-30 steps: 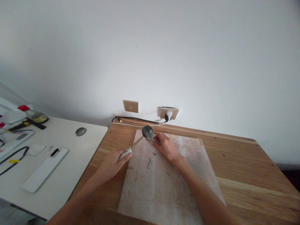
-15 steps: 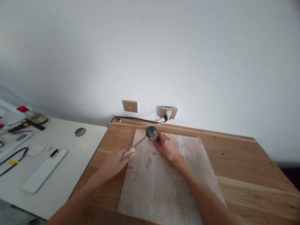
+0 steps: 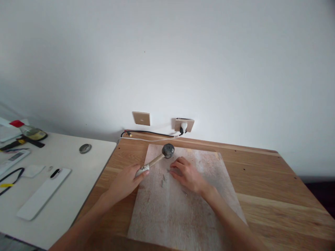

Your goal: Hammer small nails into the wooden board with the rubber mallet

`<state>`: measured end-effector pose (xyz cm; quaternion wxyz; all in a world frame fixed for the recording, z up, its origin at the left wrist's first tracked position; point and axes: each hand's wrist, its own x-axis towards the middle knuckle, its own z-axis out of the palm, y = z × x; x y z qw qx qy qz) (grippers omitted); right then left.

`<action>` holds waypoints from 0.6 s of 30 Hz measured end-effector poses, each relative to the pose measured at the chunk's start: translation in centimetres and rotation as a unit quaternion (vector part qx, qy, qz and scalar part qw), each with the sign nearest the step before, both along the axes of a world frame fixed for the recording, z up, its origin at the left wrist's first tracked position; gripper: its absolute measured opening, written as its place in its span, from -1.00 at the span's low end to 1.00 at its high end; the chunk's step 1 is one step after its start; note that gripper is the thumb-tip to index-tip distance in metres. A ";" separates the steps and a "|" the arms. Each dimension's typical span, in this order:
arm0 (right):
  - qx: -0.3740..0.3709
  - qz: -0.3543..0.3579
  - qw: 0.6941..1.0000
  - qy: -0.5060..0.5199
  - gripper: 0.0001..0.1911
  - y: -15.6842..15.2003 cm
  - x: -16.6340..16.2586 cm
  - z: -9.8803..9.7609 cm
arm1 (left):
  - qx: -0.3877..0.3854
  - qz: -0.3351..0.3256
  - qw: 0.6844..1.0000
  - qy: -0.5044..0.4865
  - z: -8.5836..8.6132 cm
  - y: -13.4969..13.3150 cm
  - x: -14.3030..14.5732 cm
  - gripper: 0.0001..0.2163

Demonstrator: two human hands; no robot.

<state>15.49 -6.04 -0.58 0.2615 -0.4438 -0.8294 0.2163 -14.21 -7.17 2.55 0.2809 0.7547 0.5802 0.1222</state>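
My left hand (image 3: 125, 180) is closed around the white-wrapped grip of a mallet (image 3: 156, 160). Its round dark head (image 3: 168, 151) is over the far part of a worn, pale board (image 3: 154, 209). To the right, my right hand (image 3: 188, 176) is low over the board, fingers curled and thumb slightly apart from them. Its fingertips are beside a small nail (image 3: 168, 170); whether they touch it is hard to see. Several loose nails (image 3: 163, 180) lie on the board, and another nail (image 3: 184, 192) is below my right palm.
The board lies on a wooden tabletop (image 3: 261, 181) against a wall with a plugged-in socket (image 3: 184, 125) and cables (image 3: 151, 132). A white table (image 3: 83, 174) on the left holds a phone-like white slab (image 3: 44, 193), a roll of tape (image 3: 85, 148), a bottle (image 3: 32, 132) and a black-and-yellow hammer (image 3: 23, 141).
My right hand has drawn back from beside the mallet head toward the loose nails. The mallet stays in my left hand in nearly the same place. The view has shifted slightly.
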 end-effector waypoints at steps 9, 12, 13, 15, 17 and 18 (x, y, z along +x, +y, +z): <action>-0.020 -0.005 1.000 0.011 -0.89 0.5 -0.1 0.5 | -0.006 0.036 0.999 -0.030 0.7 -0.6 -0.5 -0.57; -0.017 -0.054 0.998 0.031 -0.84 1.7 1.0 0.1 | -0.010 0.039 0.999 -0.033 0.7 -0.7 -0.9 -0.57; -0.013 -0.068 0.997 0.034 -0.82 2.1 1.2 0.0 | -0.010 0.039 0.999 -0.034 0.7 -0.8 -1.0 -0.57; -0.005 -0.086 0.996 0.036 -0.79 2.8 1.5 -0.4 | -0.008 0.039 0.999 -0.033 0.5 -0.8 -1.1 -0.56; 0.004 -0.092 0.995 0.032 -0.78 3.2 1.4 -0.7 | -0.007 0.039 0.999 -0.030 0.4 -0.9 -1.1 -0.56; 0.007 -0.092 0.995 0.027 -0.77 3.3 1.2 -0.8 | -0.008 0.039 0.999 -0.029 0.4 -0.9 -1.1 -0.57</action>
